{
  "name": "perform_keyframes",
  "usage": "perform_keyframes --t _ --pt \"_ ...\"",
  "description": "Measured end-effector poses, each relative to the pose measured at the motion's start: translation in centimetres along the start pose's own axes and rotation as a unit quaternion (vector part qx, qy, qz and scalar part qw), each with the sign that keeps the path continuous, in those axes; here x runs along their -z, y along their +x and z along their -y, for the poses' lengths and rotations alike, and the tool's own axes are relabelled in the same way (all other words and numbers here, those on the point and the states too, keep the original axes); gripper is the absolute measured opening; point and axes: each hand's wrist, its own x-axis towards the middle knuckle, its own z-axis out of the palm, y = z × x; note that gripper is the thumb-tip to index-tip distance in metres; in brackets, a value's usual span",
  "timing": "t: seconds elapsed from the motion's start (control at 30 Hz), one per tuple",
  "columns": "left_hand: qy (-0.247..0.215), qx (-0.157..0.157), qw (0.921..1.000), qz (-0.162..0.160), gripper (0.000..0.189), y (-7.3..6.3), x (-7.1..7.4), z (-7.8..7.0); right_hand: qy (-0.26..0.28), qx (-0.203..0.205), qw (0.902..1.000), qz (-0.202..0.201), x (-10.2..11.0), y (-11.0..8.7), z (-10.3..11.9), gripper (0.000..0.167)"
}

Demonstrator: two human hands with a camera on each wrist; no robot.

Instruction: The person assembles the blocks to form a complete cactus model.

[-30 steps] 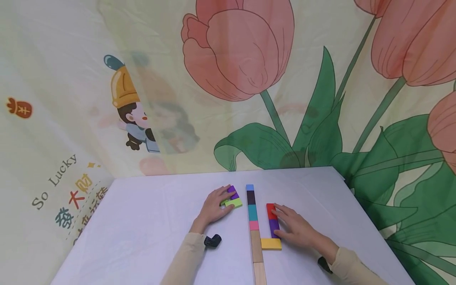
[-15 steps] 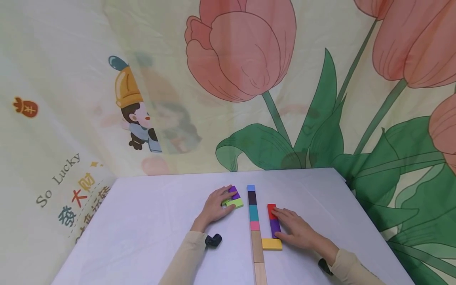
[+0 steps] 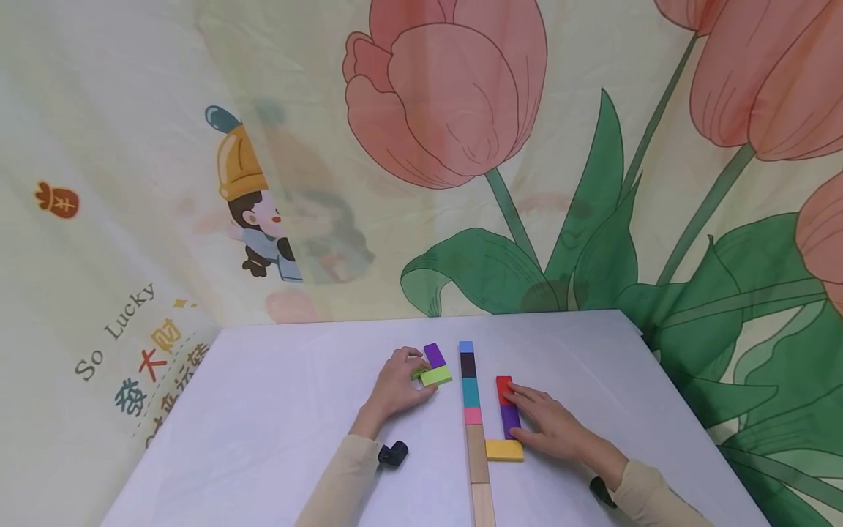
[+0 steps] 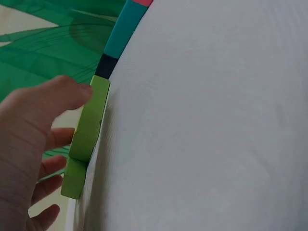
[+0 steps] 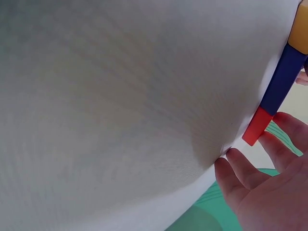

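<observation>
My left hand (image 3: 397, 383) is beside a small group of blocks: a light green block (image 3: 437, 376), a purple block (image 3: 435, 355) behind it, and a second green block (image 4: 74, 179), partly hidden by the fingers in the head view. In the left wrist view the thumb is right at the near green block and the other fingers are spread loosely. My right hand (image 3: 549, 419) reaches in from the right, its fingertips at a red block (image 3: 503, 389) and its thumb by a dark purple block (image 3: 510, 421). These two lie end to end.
A yellow block (image 3: 504, 450) lies crosswise between that pair and a long row of blocks. The row runs light blue (image 3: 466, 346), black (image 3: 467, 364), teal (image 3: 470, 393), pink (image 3: 473, 416), then plain wood (image 3: 477, 454), on a white-covered table (image 3: 263, 439).
My left fingers have drawn back off the purple block, uncovering it, and bent more. The right hand stays by the red and dark purple blocks. The view has shifted slightly.
</observation>
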Motion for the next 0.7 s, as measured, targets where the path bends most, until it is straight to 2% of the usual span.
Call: perform_keyframes --t 0.1,0.23,0.4,0.57,0.7 --pt "0.031 -0.008 0.9995 0.002 0.030 0.1 0.1 -0.2 0.000 0.001 1.0000 -0.002 0.0 0.1 0.1 0.071" --pt "0.047 -0.005 0.9989 0.001 0.028 0.2 0.1 -0.4 0.003 0.007 1.0000 -0.003 0.0 0.1 0.2 0.070" --pt "0.040 -0.004 0.9992 0.000 0.029 -0.1 0.1 -0.9 0.005 0.010 0.9999 -0.004 -0.1 0.1 0.2 0.070" --pt "0.028 -0.033 0.9990 -0.012 0.028 -0.7 0.2 -1.7 0.003 0.006 1.0000 -0.002 -0.1 0.1 0.1 0.071" --pt "0.017 -0.043 0.9989 0.009 0.027 -1.3 0.2 -2.2 0.004 0.005 1.0000 0.000 0.0 0.1 0.0 0.072"
